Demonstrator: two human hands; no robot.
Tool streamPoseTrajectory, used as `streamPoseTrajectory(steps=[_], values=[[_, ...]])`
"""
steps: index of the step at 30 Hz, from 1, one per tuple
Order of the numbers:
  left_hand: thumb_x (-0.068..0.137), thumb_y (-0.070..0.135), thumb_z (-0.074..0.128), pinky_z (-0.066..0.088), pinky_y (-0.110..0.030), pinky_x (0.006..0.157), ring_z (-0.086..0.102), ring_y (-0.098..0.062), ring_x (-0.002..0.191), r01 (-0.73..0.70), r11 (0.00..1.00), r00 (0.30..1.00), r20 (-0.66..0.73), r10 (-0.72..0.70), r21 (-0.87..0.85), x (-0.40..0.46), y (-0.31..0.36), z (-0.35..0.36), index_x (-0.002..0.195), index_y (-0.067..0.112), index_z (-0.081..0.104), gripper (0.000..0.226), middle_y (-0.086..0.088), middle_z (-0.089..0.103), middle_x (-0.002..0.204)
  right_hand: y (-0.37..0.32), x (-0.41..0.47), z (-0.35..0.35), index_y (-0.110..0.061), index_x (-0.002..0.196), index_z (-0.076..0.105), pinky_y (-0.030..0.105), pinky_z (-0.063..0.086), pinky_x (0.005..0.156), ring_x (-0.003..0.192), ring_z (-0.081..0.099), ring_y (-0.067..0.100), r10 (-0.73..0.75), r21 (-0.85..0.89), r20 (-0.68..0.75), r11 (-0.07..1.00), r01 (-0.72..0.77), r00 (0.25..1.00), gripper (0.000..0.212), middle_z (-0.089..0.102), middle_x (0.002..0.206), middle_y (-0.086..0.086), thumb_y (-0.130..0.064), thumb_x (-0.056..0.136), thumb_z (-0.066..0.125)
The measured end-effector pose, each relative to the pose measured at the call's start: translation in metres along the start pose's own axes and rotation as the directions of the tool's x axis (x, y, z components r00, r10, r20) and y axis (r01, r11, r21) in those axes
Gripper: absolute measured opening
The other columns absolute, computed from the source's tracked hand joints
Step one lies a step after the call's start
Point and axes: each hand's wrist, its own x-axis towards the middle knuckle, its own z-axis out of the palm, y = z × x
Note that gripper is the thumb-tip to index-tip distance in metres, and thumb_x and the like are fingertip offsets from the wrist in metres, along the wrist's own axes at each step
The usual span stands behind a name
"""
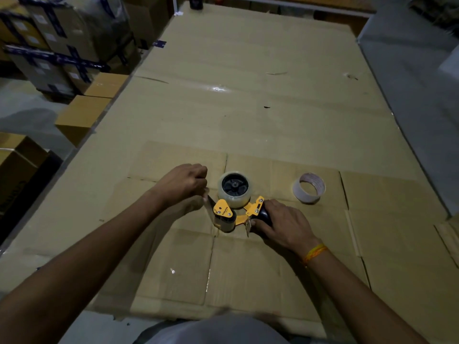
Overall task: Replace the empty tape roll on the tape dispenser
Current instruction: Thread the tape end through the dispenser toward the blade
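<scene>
A yellow and black tape dispenser (224,214) lies on its side on flattened cardboard. A full roll of clear tape (234,189) sits on its black hub. My right hand (280,223) grips the dispenser's black handle. My left hand (185,182) is pinched shut on the clear tape end, which stretches from the hand down to the dispenser's front roller. An empty white cardboard tape core (309,187) lies on the cardboard to the right of the dispenser, apart from it.
The table (248,95) is covered in cardboard sheets. Stacked cardboard boxes (62,45) stand off the table's left edge. A grey surface (409,83) borders the right side. A dark container (196,2) stands at the far edge.
</scene>
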Motion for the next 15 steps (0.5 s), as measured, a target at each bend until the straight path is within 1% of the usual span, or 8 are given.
streamPoseTrajectory(steps=[2, 4, 6, 9, 12, 15], values=[[0.088, 0.027, 0.081, 0.043, -0.035, 0.060, 0.057, -0.023, 0.074, -0.070, 0.995, 0.997, 0.022, 0.068, 0.067, 0.003, -0.003, 0.000, 0.078, 0.012, 0.073, 0.020, -0.005, 0.058, 0.083, -0.001, 0.000, -0.002, -0.032, 0.105, 0.056, 0.032, 0.032, 0.068, 0.078, 0.054, 0.016, 0.001, 0.008, -0.038, 1.000, -0.001, 0.999, 0.056, 0.063, 0.094, -0.007, -0.083, 0.089, 0.038], [0.085, 0.027, 0.085, 0.050, -0.037, 0.063, 0.060, -0.024, 0.076, -0.111, 0.987, 0.993, 0.056, 0.105, 0.117, 0.006, -0.007, 0.000, 0.081, 0.012, 0.075, 0.018, -0.005, 0.061, 0.086, -0.001, 0.000, -0.002, -0.037, 0.095, 0.046, 0.032, 0.031, 0.065, 0.074, 0.053, 0.015, 0.001, 0.017, -0.067, 1.000, 0.000, 0.998, 0.047, 0.060, 0.086, -0.009, -0.083, 0.089, 0.044], [0.082, 0.025, 0.088, 0.052, -0.038, 0.065, 0.061, -0.024, 0.077, -0.142, 0.978, 0.988, 0.079, 0.131, 0.154, 0.009, -0.010, -0.001, 0.083, 0.013, 0.077, 0.017, -0.005, 0.063, 0.087, -0.002, 0.001, -0.001, -0.037, 0.091, 0.043, 0.033, 0.029, 0.062, 0.070, 0.055, 0.017, 0.005, 0.015, -0.086, 1.000, -0.004, 0.996, 0.048, 0.060, 0.081, -0.008, -0.085, 0.088, 0.049], [0.079, 0.023, 0.090, 0.054, -0.038, 0.065, 0.063, -0.025, 0.078, -0.194, 0.963, 0.980, 0.083, 0.182, 0.187, 0.016, -0.015, 0.002, 0.082, 0.013, 0.077, 0.017, -0.005, 0.063, 0.086, -0.002, 0.003, 0.000, -0.033, 0.082, 0.046, 0.034, 0.031, 0.057, 0.064, 0.049, 0.017, 0.035, -0.002, -0.109, 0.999, -0.035, 0.993, 0.059, 0.054, 0.072, -0.009, -0.092, 0.084, 0.048], [0.078, 0.028, 0.092, 0.055, -0.037, 0.065, 0.063, -0.024, 0.078, -0.219, 0.954, 0.974, 0.098, 0.203, 0.203, 0.021, -0.019, 0.006, 0.083, 0.013, 0.078, 0.021, -0.004, 0.064, 0.086, -0.004, 0.005, -0.001, -0.032, 0.082, 0.052, 0.034, 0.034, 0.056, 0.063, 0.052, 0.016, 0.045, -0.015, -0.120, 0.999, -0.047, 0.992, 0.066, 0.055, 0.069, -0.008, -0.097, 0.082, 0.042], [0.077, 0.037, 0.093, 0.055, -0.036, 0.064, 0.064, -0.023, 0.077, -0.254, 0.941, 0.965, 0.131, 0.229, 0.223, 0.026, -0.027, 0.010, 0.082, 0.013, 0.078, 0.029, -0.004, 0.065, 0.086, -0.006, 0.005, -0.001, -0.035, 0.082, 0.056, 0.029, 0.030, 0.056, 0.064, 0.055, 0.010, 0.055, 0.012, -0.138, 0.998, -0.054, 0.989, 0.063, 0.058, 0.067, -0.009, -0.097, 0.082, 0.046]])
